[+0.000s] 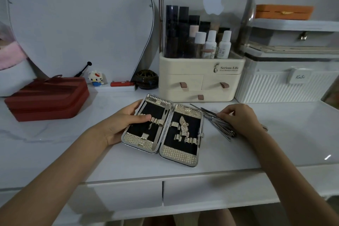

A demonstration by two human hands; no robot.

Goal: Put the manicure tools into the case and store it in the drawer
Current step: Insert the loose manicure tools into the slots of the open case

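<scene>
- Left hand (121,121) lies flat, thumb across the open manicure case (163,130), grip loosely holding its edge.
- Right hand (240,119) curls, grip pinching the metal manicure tools (218,124) piled on the counter (201,159).

The manicure case (162,130) lies fully open and flat on the white surface (55,145), its two halves side by side with black lining, gold textured bands at top and bottom, gold elastic loops and a silver rim; one gold-toned tool sits strapped in the right half. The loose manicure tools (216,123), thin dark metal pieces, lie in a fanned heap just right of the case. Below the front edge, two white drawers (211,191) are closed.
</scene>
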